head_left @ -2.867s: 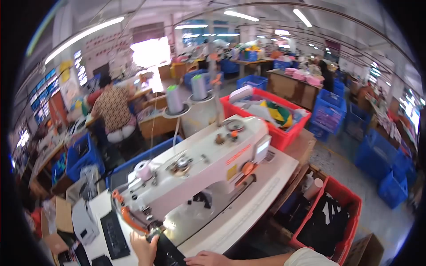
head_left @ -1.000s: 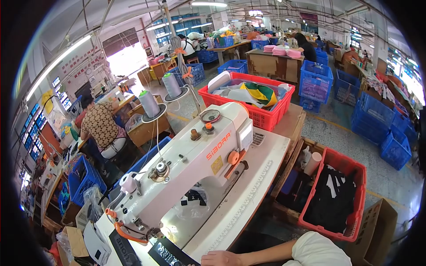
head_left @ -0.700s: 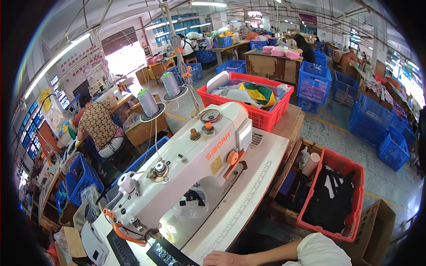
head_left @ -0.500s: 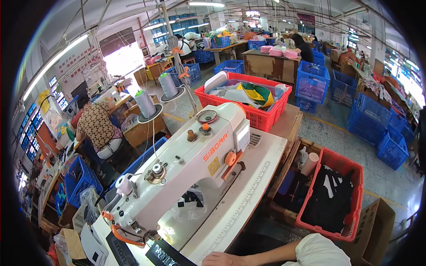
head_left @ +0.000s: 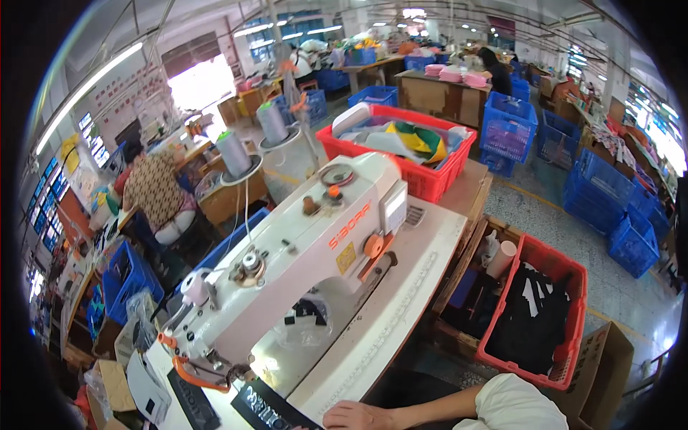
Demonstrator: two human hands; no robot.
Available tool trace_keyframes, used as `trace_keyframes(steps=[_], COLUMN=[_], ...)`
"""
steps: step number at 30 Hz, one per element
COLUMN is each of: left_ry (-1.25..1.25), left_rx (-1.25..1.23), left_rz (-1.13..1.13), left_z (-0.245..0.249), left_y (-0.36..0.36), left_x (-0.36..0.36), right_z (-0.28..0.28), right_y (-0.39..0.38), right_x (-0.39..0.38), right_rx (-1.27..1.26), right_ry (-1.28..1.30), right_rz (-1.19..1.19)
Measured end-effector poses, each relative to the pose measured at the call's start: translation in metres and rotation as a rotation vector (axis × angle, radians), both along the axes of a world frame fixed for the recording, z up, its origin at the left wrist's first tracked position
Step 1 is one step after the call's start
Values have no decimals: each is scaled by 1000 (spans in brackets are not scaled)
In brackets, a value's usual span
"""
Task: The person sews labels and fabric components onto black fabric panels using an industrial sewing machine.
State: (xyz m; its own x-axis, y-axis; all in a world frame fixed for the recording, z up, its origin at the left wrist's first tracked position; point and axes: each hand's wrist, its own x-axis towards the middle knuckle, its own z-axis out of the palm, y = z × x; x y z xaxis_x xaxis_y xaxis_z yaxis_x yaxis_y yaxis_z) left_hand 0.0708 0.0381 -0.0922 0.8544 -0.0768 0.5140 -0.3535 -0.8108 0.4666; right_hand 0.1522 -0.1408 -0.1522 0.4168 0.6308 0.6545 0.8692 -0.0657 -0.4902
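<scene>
a pale tabletop [head_left: 387, 330] ran diagonally across the lower middle of the view, with a ruler-like scale printed along its near side. on it stood a white sewing machine [head_left: 308, 251], its arm lettered "sibora" in orange. beyond the machine's far end sat a red crate [head_left: 430, 183] heaped with grey, yellow and green fabric, and a second red crate [head_left: 577, 315], holding black pieces with some white strips on top, stood to the right of the tabletop. the right hand [head_left: 356, 416] rested at the near side of the tabletop, below a white sleeve [head_left: 516, 405]; its fingers were loosely bent, and whether they held anything could not be told. the left hand was out of view, its fingers likewise impossible to judge. a black strip [head_left: 266, 407] with white lettering lay on the tabletop, its upper end close to the machine's needle end and its lower end near the right hand. left of it lay another dark strip [head_left: 192, 403]. under the machine's arm was a clear plastic bag [head_left: 315, 334] with small black pieces [head_left: 307, 310]
</scene>
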Motion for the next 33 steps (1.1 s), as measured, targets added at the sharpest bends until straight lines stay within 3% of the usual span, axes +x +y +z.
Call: trace_keyframes(steps=[3, 7, 33], left_ry=[-68, 60, -11], left_rx=[12, -51, 39], left_rz=[32, 78, 75], left_z=[-50, -22, -33], left_y=[27, 16, 21], left_x=[-6, -8, -7], right_z=[-8, 3, 2], right_y=[0, -4, 9], right_x=[-8, -6, -8], right_rx=[-86, -121, -100], right_ry=[-30, 6, -33], right_rz=[-18, -28, -116])
